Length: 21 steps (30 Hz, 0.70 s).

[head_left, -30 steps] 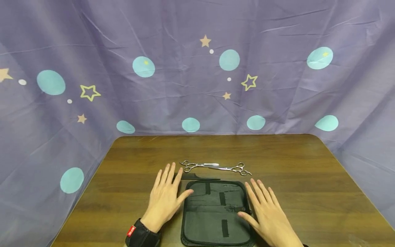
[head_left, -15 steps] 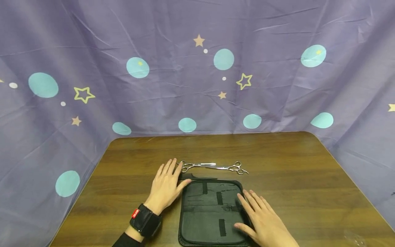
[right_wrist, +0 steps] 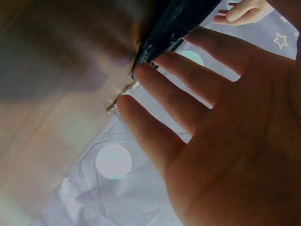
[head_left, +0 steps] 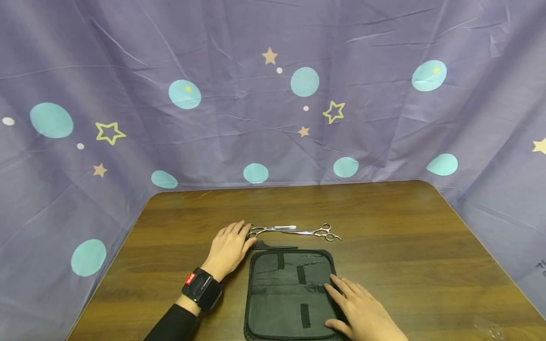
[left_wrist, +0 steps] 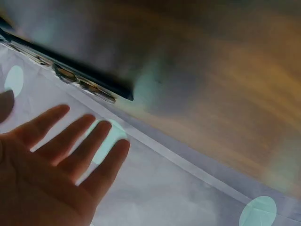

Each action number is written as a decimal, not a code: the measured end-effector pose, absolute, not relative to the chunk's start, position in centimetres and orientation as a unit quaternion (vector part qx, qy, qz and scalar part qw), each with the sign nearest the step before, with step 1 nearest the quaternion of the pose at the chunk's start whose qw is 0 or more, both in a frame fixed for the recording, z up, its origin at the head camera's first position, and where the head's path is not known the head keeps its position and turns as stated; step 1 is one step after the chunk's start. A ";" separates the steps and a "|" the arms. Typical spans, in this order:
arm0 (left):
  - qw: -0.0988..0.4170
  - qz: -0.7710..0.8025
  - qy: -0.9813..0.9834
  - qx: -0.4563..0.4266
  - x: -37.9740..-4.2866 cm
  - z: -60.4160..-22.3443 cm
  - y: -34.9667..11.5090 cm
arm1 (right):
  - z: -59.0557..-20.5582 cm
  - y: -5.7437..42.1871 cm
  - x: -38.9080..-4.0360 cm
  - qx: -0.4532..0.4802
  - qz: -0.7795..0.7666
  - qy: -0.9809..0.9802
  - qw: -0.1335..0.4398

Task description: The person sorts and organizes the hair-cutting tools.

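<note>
Case (head_left: pixel 283 303) in black, the biggest item at work, lies flat on the near side of the wooden table (head_left: pixel 418 265), between a person's two hands as we look down. The right hand (head_left: pixel 360 308) extends over its right edge, fingers loosely spread and holding nothing; we cannot tell whether the tips touch. The left hand (head_left: pixel 228 251) lies just off its far left corner, fingers relaxed and apart, likewise gripping nothing. Next come the left scissors (head_left: pixel 277 228) and the right scissors (head_left: pixel 309 232), blades meeting beyond the case, handles outward. Slimmest is the black comb (head_left: pixel 261 245), between scissors and case, its long axis running left to right. We judge this the relation that counts: the comb stretches rightward from the left hand's thumb, that hand clearly the nearer, though contact is unclear
</note>
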State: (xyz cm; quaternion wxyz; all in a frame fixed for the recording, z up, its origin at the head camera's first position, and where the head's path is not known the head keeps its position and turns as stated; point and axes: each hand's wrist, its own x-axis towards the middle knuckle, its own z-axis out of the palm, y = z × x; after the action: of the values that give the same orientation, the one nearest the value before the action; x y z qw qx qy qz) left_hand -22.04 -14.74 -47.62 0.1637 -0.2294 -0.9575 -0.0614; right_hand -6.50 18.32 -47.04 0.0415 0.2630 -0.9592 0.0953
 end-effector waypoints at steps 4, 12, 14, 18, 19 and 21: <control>0.166 -0.057 -0.955 -0.239 -22.6 -47.8 -14.7 | -47.3 18.4 -6.6 0.271 0.089 -0.957 0.053; 0.179 -0.049 -0.949 -0.255 -23.5 -48.0 -14.6 | -47.5 18.4 -6.7 0.270 0.096 -0.957 0.035; 0.179 -0.044 -0.949 -0.257 -23.7 -48.0 -14.6 | -47.6 18.4 -6.7 0.268 0.098 -0.958 0.036; 0.176 -0.036 -0.951 -0.251 -24.0 -47.8 -14.5 | -47.8 18.5 -6.7 0.266 0.100 -0.957 0.050; 0.175 -0.037 -0.952 -0.248 -24.1 -47.7 -14.5 | -47.8 18.5 -6.7 0.267 0.101 -0.957 0.055; 0.172 -0.036 -0.954 -0.244 -24.3 -47.4 -14.5 | -47.8 18.5 -6.8 0.269 0.103 -0.956 0.064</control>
State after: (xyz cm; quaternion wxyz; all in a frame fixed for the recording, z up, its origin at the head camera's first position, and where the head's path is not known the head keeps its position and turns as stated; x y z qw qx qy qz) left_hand -24.27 -14.47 -47.41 0.1721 -0.2439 -0.9537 -0.0363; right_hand -6.76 18.49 -47.85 0.0636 0.2685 -0.9557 0.1027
